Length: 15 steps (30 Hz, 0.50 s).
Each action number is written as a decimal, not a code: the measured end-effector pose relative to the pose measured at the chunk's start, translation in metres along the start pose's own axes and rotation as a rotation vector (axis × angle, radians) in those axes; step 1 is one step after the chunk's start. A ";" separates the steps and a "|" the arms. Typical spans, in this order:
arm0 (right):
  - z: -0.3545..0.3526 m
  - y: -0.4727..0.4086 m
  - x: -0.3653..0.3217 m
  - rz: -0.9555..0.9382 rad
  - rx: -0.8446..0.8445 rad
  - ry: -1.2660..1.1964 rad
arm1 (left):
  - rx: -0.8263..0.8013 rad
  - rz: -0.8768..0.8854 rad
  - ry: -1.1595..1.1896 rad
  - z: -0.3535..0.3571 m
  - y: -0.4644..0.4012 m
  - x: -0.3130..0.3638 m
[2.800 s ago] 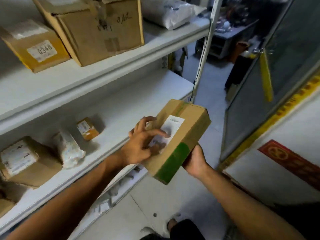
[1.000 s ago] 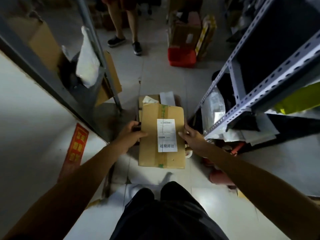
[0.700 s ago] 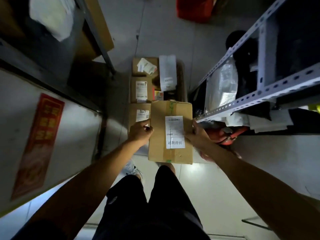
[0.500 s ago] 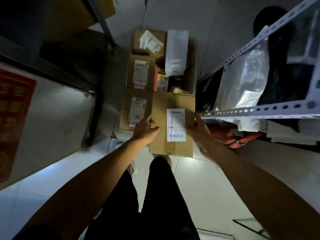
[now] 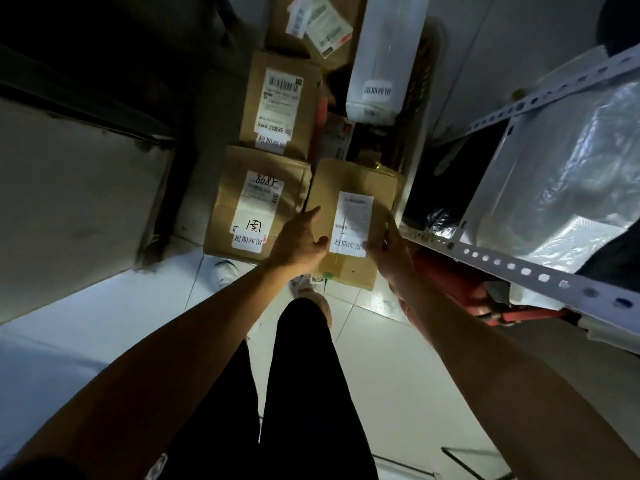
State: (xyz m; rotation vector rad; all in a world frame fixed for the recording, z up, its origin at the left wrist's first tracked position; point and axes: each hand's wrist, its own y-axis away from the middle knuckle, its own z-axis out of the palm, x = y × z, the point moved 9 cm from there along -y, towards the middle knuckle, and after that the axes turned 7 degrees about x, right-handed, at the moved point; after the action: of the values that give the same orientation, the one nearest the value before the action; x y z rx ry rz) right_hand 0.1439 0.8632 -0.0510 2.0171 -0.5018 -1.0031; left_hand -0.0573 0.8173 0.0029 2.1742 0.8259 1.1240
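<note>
A brown cardboard box point(image 5: 349, 181) with a white label on top sits low over the floor, at the near end of a row of parcels. My left hand point(image 5: 299, 242) holds its left side, thumb on the top face. My right hand point(image 5: 388, 244) holds its right side, fingers against the label's edge. The box's underside is hidden, so I cannot tell whether it rests on the floor.
Another labelled box point(image 5: 256, 202) lies just left of it, a further box point(image 5: 280, 102) and a white bag parcel point(image 5: 381, 60) behind. A perforated metal shelf rail point(image 5: 519, 268) with plastic-wrapped goods runs at the right. A dark door frame is at the left. My legs stand on white tiles.
I turned from the shelf and bent down. The box went from chest height down to the row of parcels on the floor, both hands staying on its sides.
</note>
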 end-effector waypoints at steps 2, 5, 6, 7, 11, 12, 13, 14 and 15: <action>0.010 -0.006 -0.006 0.009 -0.037 0.084 | -0.029 0.011 -0.026 0.004 0.002 0.002; 0.017 -0.011 -0.012 0.037 -0.066 0.201 | -0.099 -0.012 -0.032 0.010 0.009 0.003; 0.016 -0.009 -0.014 0.063 -0.069 0.247 | -0.113 -0.025 -0.025 0.010 0.011 0.003; 0.013 -0.007 -0.017 0.093 -0.062 0.283 | -0.105 -0.028 -0.018 0.008 0.013 0.003; 0.002 0.007 -0.047 0.063 -0.028 0.501 | 0.011 -0.110 0.015 -0.013 0.031 -0.003; 0.004 0.014 -0.060 0.017 -0.047 0.556 | 0.035 -0.116 0.019 -0.021 0.038 -0.005; 0.008 0.022 -0.073 -0.027 -0.077 0.617 | 0.052 -0.121 0.013 -0.028 0.046 -0.007; 0.013 0.031 -0.086 -0.080 -0.118 0.683 | 0.056 -0.126 0.006 -0.035 0.055 -0.008; 0.020 0.043 -0.101 -0.152 -0.155 0.772 | 0.059 -0.126 0.016 -0.042 0.064 -0.009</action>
State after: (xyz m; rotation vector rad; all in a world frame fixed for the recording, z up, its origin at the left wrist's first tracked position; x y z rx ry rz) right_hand 0.0671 0.8925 0.0241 2.1224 0.1413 -0.2701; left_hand -0.0801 0.7762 0.0640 2.1304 0.9993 1.0682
